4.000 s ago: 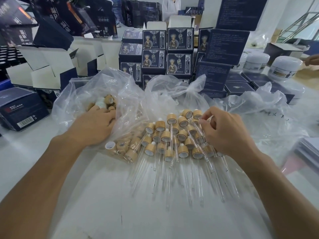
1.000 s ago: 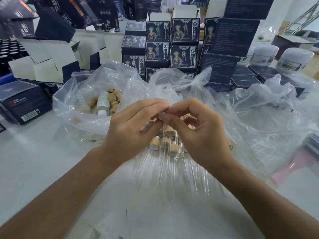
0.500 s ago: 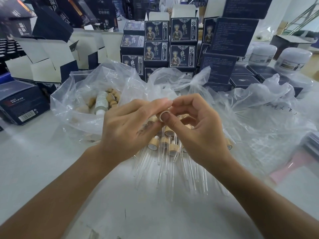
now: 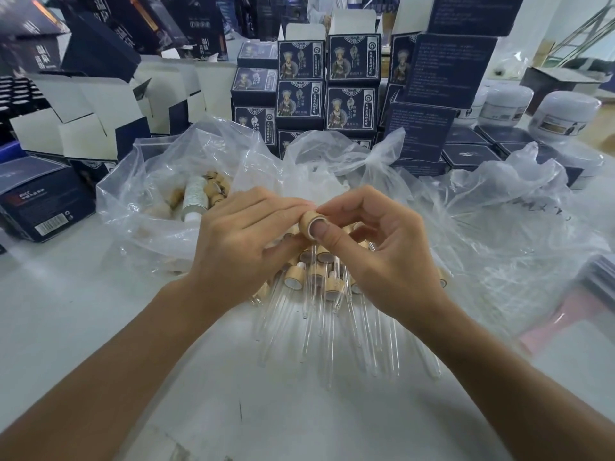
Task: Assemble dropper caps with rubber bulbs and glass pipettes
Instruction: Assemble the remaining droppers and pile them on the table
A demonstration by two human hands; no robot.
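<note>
Above clear plastic bags (image 4: 159, 207) of wooden caps (image 4: 213, 189), left hand (image 4: 239, 247) and right hand (image 4: 382, 257) both pinching one dropper cap (image 4: 307, 221)

2 bare, sleeveless forearms (image 4: 109, 371)

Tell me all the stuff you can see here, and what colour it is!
wooden cap: one, tan, pinched between both hands
finished droppers: a pile, tan caps with clear glass tubes, on the table under the hands
loose caps: many, tan, in the left plastic bag
plastic bags: several, clear, behind the hands
boxes: many, dark blue, stacked at the back
jars: several, white, back right
table: one, white
left hand: holding the cap
right hand: thumb on the cap's opening
</note>
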